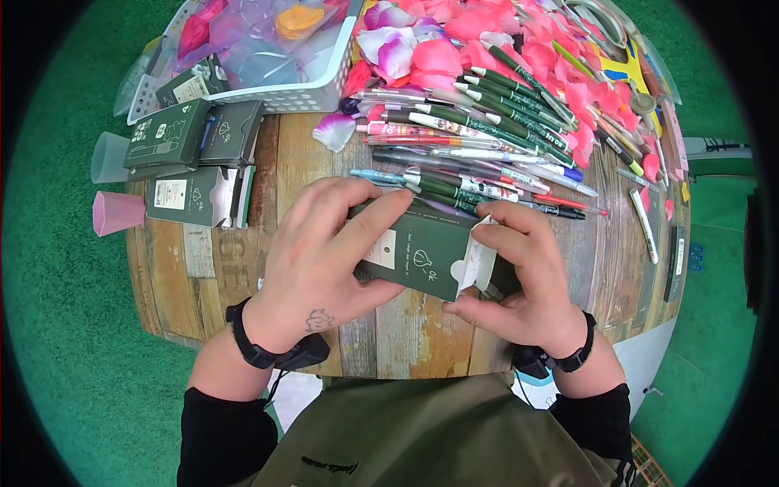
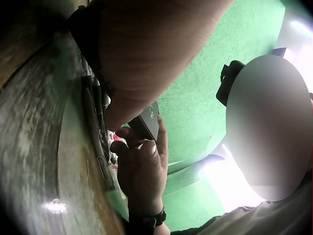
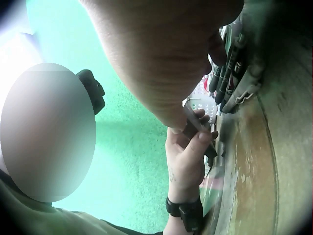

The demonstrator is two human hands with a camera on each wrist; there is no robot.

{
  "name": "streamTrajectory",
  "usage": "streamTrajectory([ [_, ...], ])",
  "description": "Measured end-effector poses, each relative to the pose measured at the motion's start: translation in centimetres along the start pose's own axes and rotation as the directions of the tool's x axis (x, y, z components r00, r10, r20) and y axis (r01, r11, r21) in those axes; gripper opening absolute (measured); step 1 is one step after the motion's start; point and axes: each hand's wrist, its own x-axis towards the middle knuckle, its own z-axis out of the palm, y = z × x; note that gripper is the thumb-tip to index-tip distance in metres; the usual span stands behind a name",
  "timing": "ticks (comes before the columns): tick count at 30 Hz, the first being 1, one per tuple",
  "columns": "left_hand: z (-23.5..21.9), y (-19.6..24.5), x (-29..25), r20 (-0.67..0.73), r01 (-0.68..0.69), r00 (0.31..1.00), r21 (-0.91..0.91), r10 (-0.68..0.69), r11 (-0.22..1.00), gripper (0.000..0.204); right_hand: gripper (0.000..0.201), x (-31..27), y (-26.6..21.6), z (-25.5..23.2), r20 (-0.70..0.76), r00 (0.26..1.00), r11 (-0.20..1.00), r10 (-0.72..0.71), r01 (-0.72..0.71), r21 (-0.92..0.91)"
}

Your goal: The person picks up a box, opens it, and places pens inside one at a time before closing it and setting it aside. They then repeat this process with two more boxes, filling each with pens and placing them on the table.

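Observation:
A dark green box point(image 1: 426, 253) with white print is held over the wooden table, its right end showing white flaps point(image 1: 477, 264). The left hand point(image 1: 312, 252) grips its left part, fingers over the top edge and thumb below. At the flapped end, the right hand point(image 1: 523, 280) pinches with fingers above and thumb at the lower corner. In the left wrist view the box point(image 2: 146, 121) shows between both hands, with the right hand point(image 2: 142, 171) below. The right wrist view shows the left hand point(image 3: 188, 161) on the box, largely hidden.
Behind the hands lie rows of pens point(image 1: 487, 154) and pink petals point(image 1: 535, 57). At the back left stands a white basket point(image 1: 320, 93) with mesh bags. More green boxes point(image 1: 166, 138) and two cups, one pink point(image 1: 118, 213), sit at the left. A white pen point(image 1: 645, 226) lies right.

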Motion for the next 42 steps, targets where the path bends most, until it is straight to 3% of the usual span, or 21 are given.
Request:
streamTrajectory([
  [4,0.0,-0.1,0.0,-0.011,0.009,1.0,0.021,-0.009,1.0,0.079,0.06,0.4,-0.1,-1.3,-0.03,0.996,0.992,0.081,-0.078,0.104],
  [7,0.0,-0.2,0.0,-0.019,0.015,1.0,0.032,-0.014,0.999,0.078,0.044,-0.3,1.0,-2.7,0.0,0.978,0.978,0.207,-0.207,0.001],
  [10,0.0,-0.3,0.0,-0.029,0.01,1.0,0.028,-0.009,1.0,0.078,0.035,0.4,1.7,-2.7,-0.054,0.994,0.923,0.099,-0.112,-0.367],
  [14,0.0,-0.3,0.1,-0.022,0.018,1.0,0.026,-0.018,0.999,0.078,0.036,1.1,0.5,-2.1,-0.053,0.977,0.846,0.207,-0.206,-0.493],
  [20,-0.1,-0.1,0.2,-0.012,0.034,0.999,0.018,-0.034,0.999,0.077,0.033,0.7,1.0,-1.9,-0.09,0.96,0.834,0.264,-0.274,-0.48],
  [23,-0.1,-0.2,0.1,-0.014,0.038,0.999,0.016,-0.038,0.999,0.077,0.031,0.5,1.0,-2.3,-0.04,0.943,0.824,0.33,-0.308,-0.476],
  [26,-0.1,-0.2,0.2,-0.016,0.036,0.999,0.016,-0.036,0.999,0.076,0.028,0.7,1.1,-2.4,0.035,0.974,0.86,0.222,-0.179,-0.478],
  [29,-0.1,-0.2,0.1,-0.016,0.033,0.999,0.017,-0.033,0.999,0.076,0.025,0.6,1.0,-1.8,0.018,0.983,0.871,0.184,-0.155,-0.467],
  [42,-0.8,-0.9,0.3,-0.091,0.103,0.991,0.056,-0.098,0.993,0.082,0.022,0.4,1.0,-1.7,-0.063,0.965,0.905,0.253,-0.259,-0.337],
])
